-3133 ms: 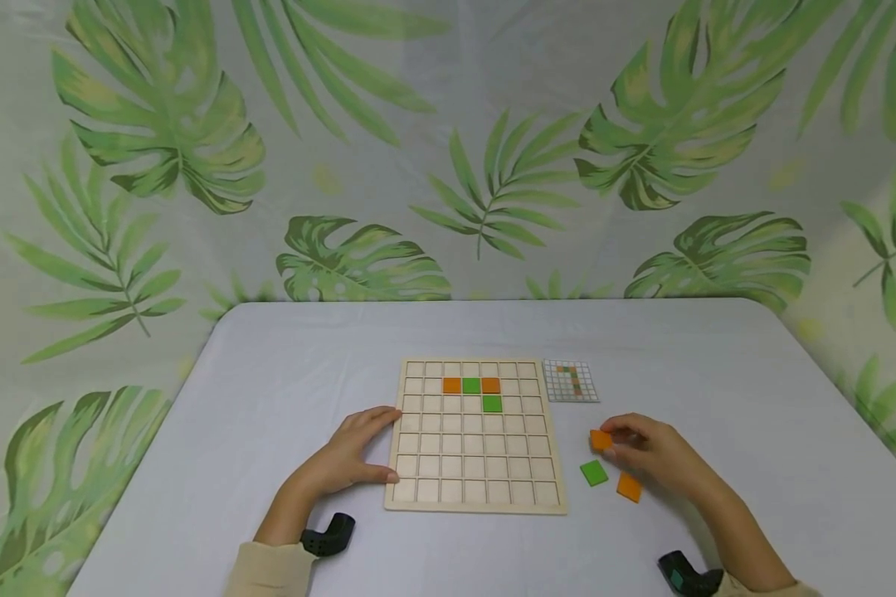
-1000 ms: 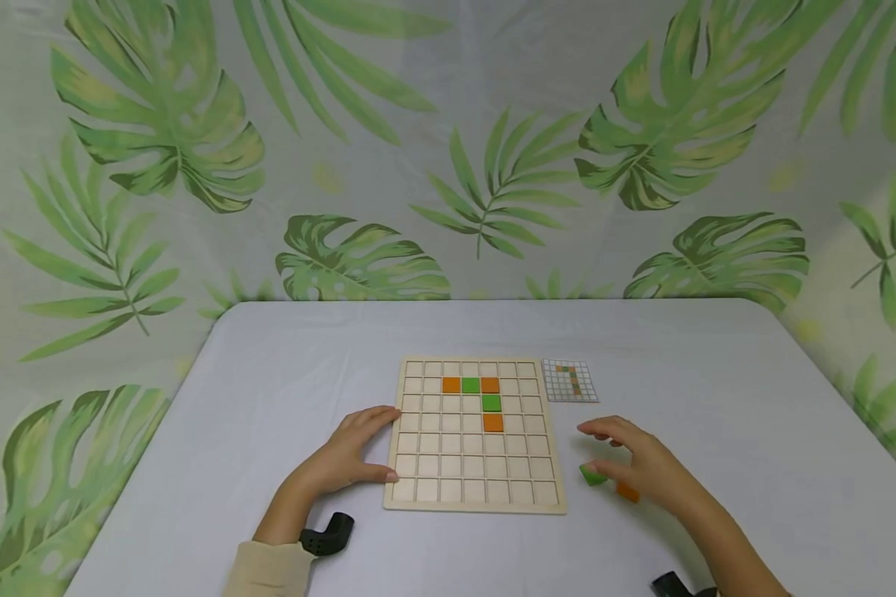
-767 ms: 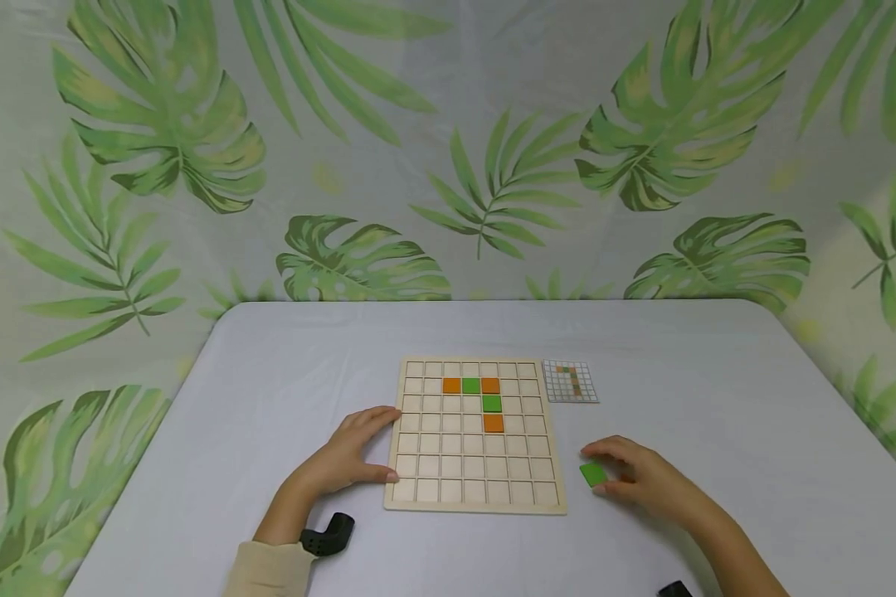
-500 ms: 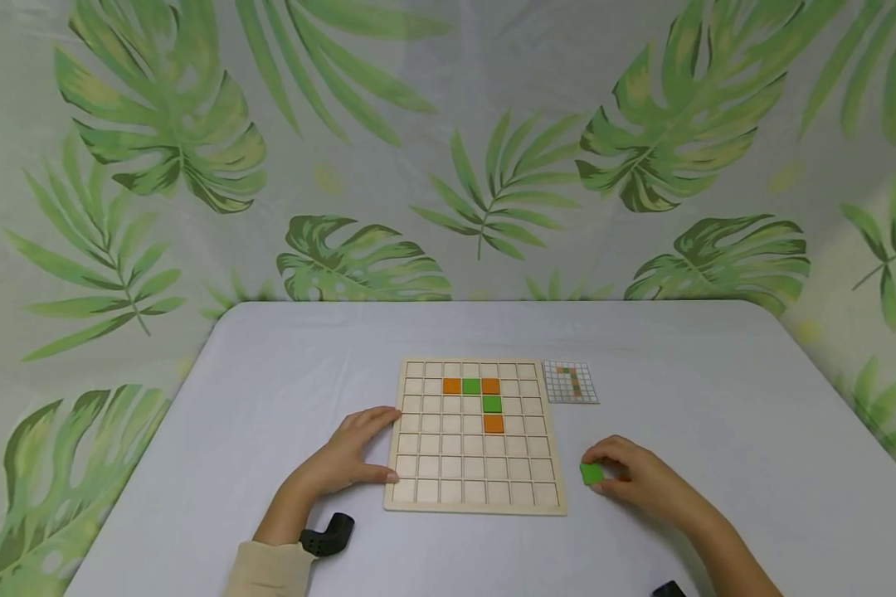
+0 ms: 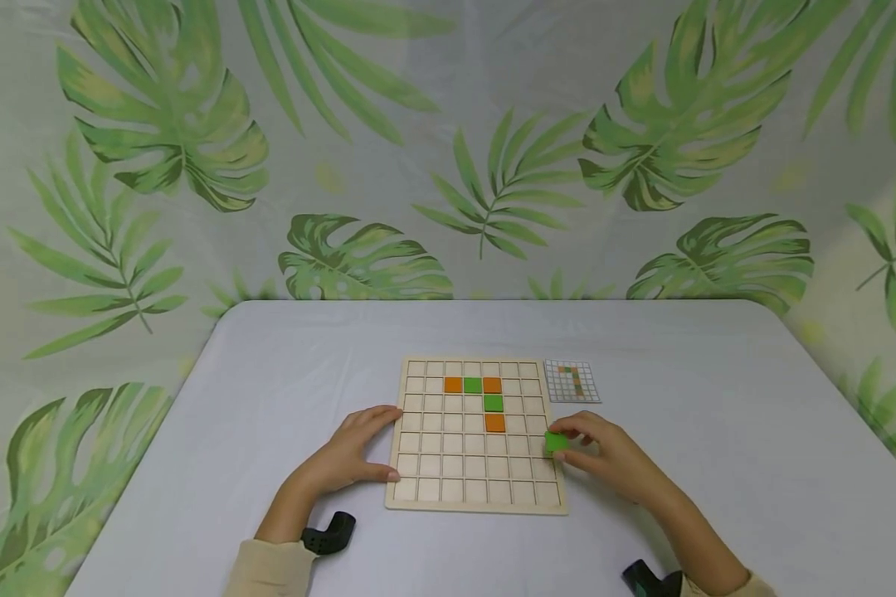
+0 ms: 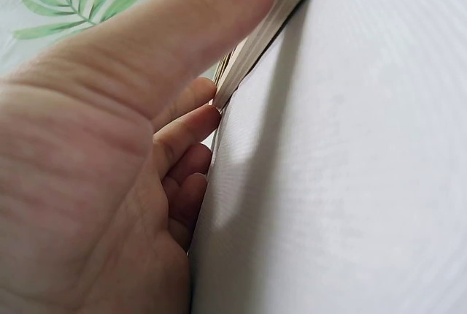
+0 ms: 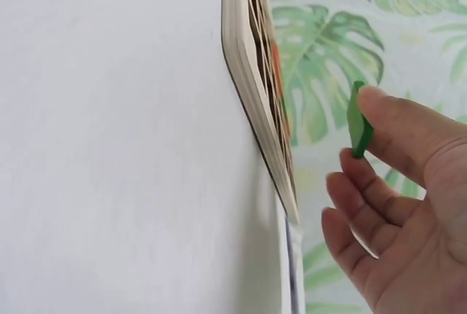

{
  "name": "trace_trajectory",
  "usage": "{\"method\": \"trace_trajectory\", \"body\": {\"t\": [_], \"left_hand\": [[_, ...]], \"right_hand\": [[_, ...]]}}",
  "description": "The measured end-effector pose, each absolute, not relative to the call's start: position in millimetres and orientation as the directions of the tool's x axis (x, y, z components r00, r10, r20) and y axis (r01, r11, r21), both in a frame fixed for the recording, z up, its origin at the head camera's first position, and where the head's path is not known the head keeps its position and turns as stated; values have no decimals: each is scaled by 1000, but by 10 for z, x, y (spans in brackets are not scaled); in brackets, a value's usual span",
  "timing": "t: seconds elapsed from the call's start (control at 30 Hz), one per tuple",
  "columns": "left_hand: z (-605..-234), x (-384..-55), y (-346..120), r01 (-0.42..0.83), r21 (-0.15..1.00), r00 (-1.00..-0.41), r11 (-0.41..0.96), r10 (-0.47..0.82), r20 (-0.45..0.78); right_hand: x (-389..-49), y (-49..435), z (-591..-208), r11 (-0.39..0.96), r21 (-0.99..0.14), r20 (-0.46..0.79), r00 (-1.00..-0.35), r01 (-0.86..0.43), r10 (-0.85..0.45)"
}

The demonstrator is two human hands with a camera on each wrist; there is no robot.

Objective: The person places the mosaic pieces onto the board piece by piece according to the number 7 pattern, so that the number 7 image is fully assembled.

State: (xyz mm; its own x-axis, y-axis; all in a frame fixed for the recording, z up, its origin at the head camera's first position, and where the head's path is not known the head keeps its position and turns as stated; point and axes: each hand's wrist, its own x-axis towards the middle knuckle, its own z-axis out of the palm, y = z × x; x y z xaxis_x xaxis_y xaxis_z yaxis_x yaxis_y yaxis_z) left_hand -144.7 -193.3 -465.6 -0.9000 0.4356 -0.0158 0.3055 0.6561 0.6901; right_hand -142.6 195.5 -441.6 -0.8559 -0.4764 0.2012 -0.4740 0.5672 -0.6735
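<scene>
A square wooden grid board (image 5: 451, 468) lies on the table. Set in its cells are three orange tiles (image 5: 495, 423) and two green tiles (image 5: 493, 403), forming a row with a column down from its right end. My left hand (image 5: 346, 452) rests at the board's left edge, thumb and fingers spread, fingertips touching the rim. Between thumb and fingertip, my right hand (image 5: 605, 452) pinches a loose green tile (image 7: 357, 120), raised above the table and overlapping the board's right edge in the head view. The loose orange tile seen earlier is not visible now.
A small card (image 5: 572, 381) printed with a grid and coloured squares lies by the board's upper right corner. The table (image 5: 306, 348) has a white cover, with a leaf-print cloth (image 5: 493, 166) behind. Black devices (image 5: 330, 533) sit on both wrists.
An orange tile was added to the column on the board. My right hand has since picked up the green tile and carried it left to the board's edge. The left hand stays put.
</scene>
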Motion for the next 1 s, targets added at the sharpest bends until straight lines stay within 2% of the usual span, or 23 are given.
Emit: {"method": "trace_trajectory", "body": {"t": [0.23,0.5,0.87,1.0], "left_hand": [[-4666,-1452,-1936,319,690,-896,650,444,-4],[-4659,-1451,-1931,309,692,-900,652,436,-9],[-4668,-1453,-1937,323,682,-898,656,441,0],[-4669,-1451,-1938,326,688,-896,649,443,7]], "right_hand": [[-1522,1627,-4425,520,-688,257,-841,-506,-477],[-1549,1366,-4561,527,-729,188,-868,-437,-460],[-1540,1271,-4665,558,-668,202,-841,-493,-502],[-1515,1271,-4615,572,-673,173,-851,-469,-496]]}}
